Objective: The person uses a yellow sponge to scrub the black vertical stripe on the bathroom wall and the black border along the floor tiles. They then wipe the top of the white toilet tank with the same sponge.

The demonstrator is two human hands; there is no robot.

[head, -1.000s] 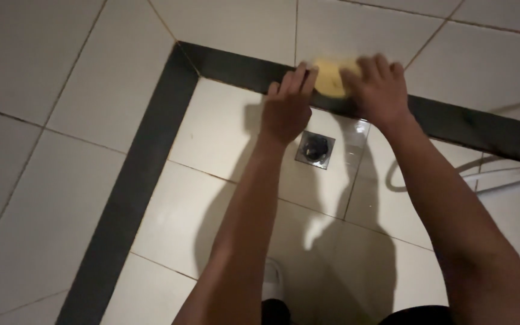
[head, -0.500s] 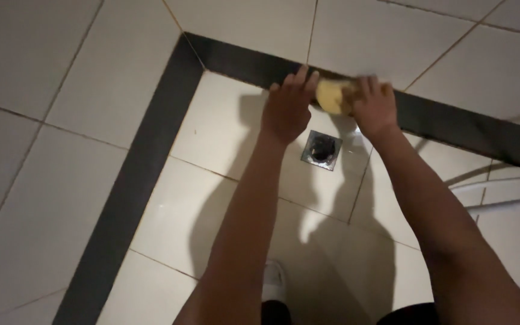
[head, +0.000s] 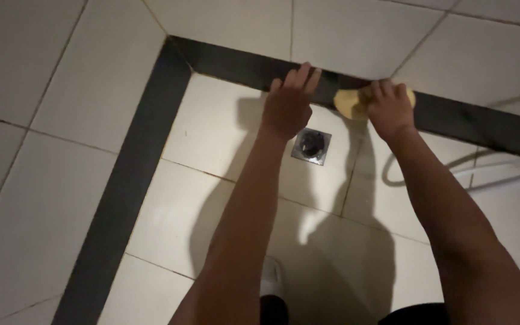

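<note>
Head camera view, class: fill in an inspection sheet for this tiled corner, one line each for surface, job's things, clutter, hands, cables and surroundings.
Surface: pale glossy tiled floor, dark grout lines, shadows of the arms across it.
Job's things: soft yellow sponge pressed against the black tile border strip at the foot of the wall.
Clutter: nothing seen.
Hands: right hand gripping the sponge; left hand flat, fingers spread, fingertips on the strip.
Cables: white hose lying on the floor at right.
Surroundings: square metal floor drain below the hands; pale wall tiles; white shoe.
</note>
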